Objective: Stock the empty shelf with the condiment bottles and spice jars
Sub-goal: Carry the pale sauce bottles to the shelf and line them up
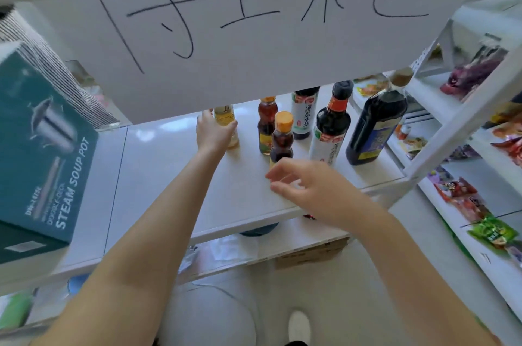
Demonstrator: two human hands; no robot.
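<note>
My left hand (212,133) grips a pale yellow bottle (226,122) standing upright at the back left of the white shelf (169,176). To its right stand two amber sesame-oil bottles (267,125), the nearer one (282,138) with an orange cap. Further right are two dark soy sauce bottles (305,112) (330,128) and a large dark jug (372,125). My right hand (308,190) hovers over the shelf's front, just in front of the near amber bottle, its fingers loosely spread and holding nothing.
A white paper sign with black handwriting (240,20) hangs over the shelf and hides the bottle tops. A teal steam soup pot box (42,153) stands at left. Snack packets (480,204) fill the shelves at right. A cardboard box (310,252) lies on the lower shelf.
</note>
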